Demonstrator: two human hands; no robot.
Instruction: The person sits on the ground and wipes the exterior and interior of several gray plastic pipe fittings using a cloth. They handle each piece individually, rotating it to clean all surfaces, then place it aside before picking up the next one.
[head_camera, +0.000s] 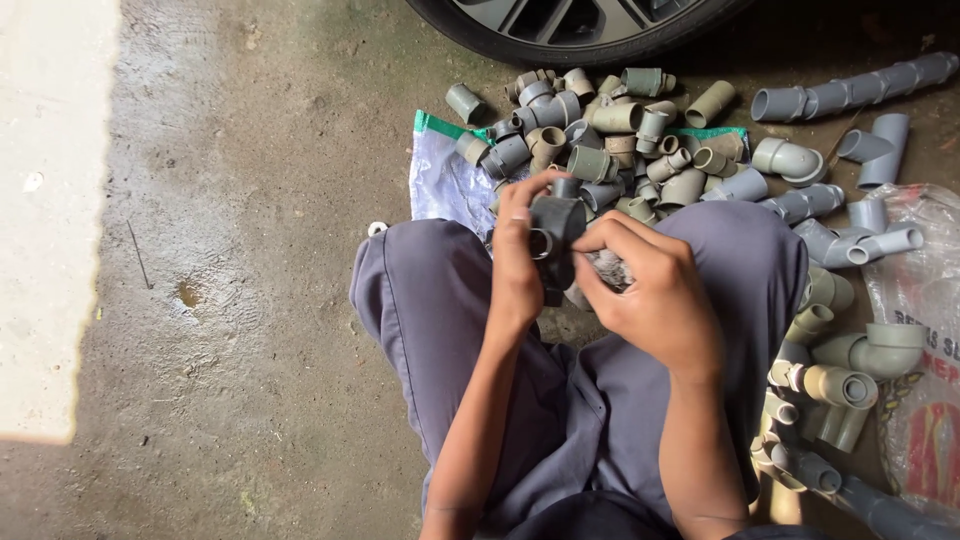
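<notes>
Between the knees, dark pipe fitting (556, 225) gripped by left hand (517, 262), right hand (655, 292) pinching grey scrubbing wad (606, 267) against it, heaped grey fittings (610, 130) spilling over white sack (447, 180) just beyond, bare concrete floor (240, 250) open leftward.

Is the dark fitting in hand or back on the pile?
In hand: the left hand grips the dark pipe fitting, raised above the fittings pile; the right hand touches it.

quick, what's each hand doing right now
Left hand: closed in a grip on a dark grey pipe fitting.
Right hand: fingers curled, fingertips on the same fitting; a crumpled greyish bit sits under them.
</notes>
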